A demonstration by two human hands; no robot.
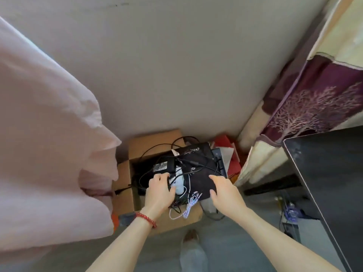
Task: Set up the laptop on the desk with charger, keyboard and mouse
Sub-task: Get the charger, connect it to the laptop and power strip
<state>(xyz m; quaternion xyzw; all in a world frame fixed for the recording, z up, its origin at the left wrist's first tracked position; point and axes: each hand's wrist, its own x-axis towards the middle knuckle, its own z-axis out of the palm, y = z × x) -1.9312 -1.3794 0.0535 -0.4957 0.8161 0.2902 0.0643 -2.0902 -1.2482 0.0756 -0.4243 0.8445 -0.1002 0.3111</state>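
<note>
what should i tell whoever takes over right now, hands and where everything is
Left hand: in the cardboard box, fingers among black cables by a white item; grip unclear.
Right hand: on the near edge of the laptop, which lies on the box.
Charger brick: on the pile, cables tangled.
Desk: to the right.
Done: nothing on the desk yet.
Left: move everything over and connect it; keyboard and mouse not clearly identifiable.

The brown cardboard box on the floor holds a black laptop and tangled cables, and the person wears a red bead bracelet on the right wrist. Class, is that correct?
Not quite. The head view shows the red bead bracelet on the left wrist, not the right. The brown cardboard box on the floor does hold the black laptop and tangled cables.
</note>
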